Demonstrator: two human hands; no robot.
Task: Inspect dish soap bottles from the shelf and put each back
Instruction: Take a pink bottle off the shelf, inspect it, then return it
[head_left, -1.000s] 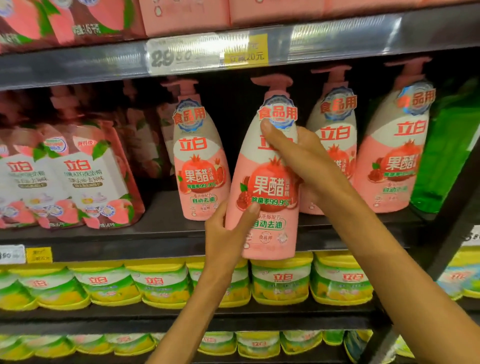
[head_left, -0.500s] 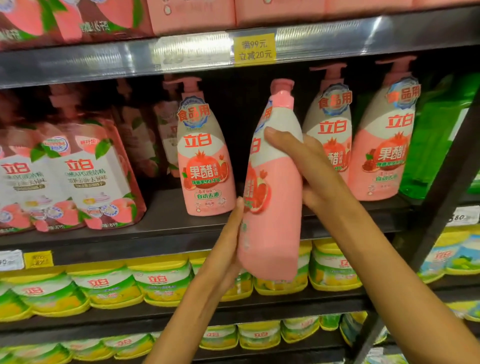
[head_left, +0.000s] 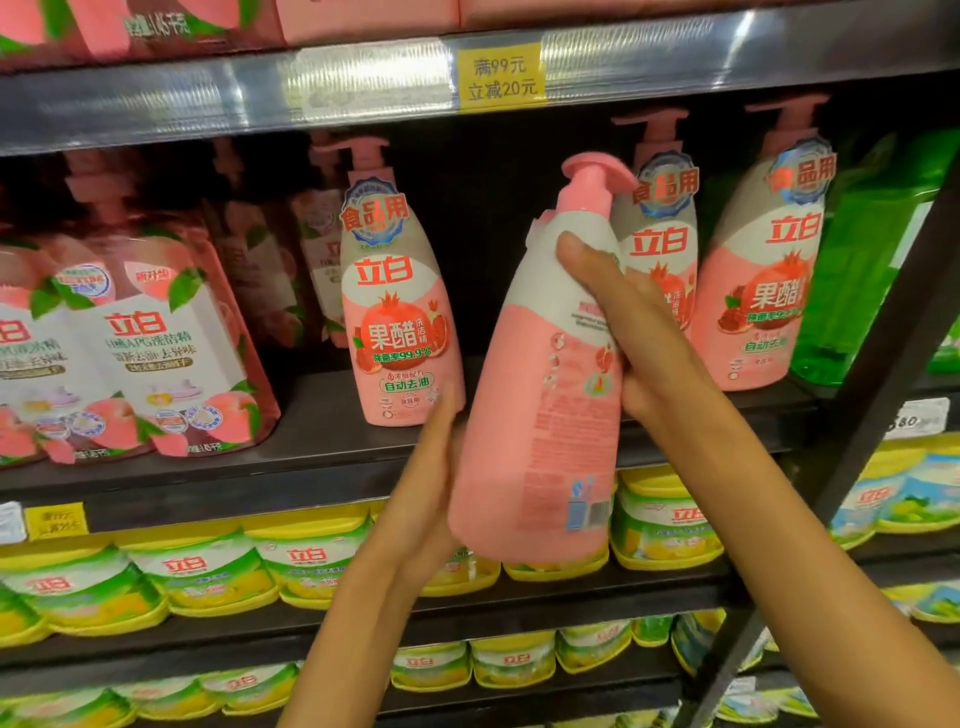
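- A pink pump bottle (head_left: 540, 395) is held at centre frame, in front of the middle shelf (head_left: 218, 478), tilted slightly with its pump head toward the upper right. Its back label and barcode are turned to the camera.
- The right hand (head_left: 631, 332) is curled round the bottle's upper body, thumb laid across the white shoulder, fingers wrapped behind.
- The left hand (head_left: 434, 467) is pressed flat against the bottle's lower left side, fingers straight; nothing is gripped by it.
- The bottle's base is seen below the shelf's front edge, overlapping the yellow-rimmed tubs (head_left: 670, 525) on the lower tier.
- A dark gap is noted on the shelf behind the held bottle, between a standing bottle (head_left: 397, 322) left of centre and two more bottles (head_left: 756, 291) at right.
- Pink refill pouches (head_left: 156, 358) are stacked at left; green bottles (head_left: 878, 249) at far right.
- A dark upright post (head_left: 883, 374) is seen crossing the right side.
- A yellow price tag (head_left: 501, 78) is fixed to the upper shelf edge.
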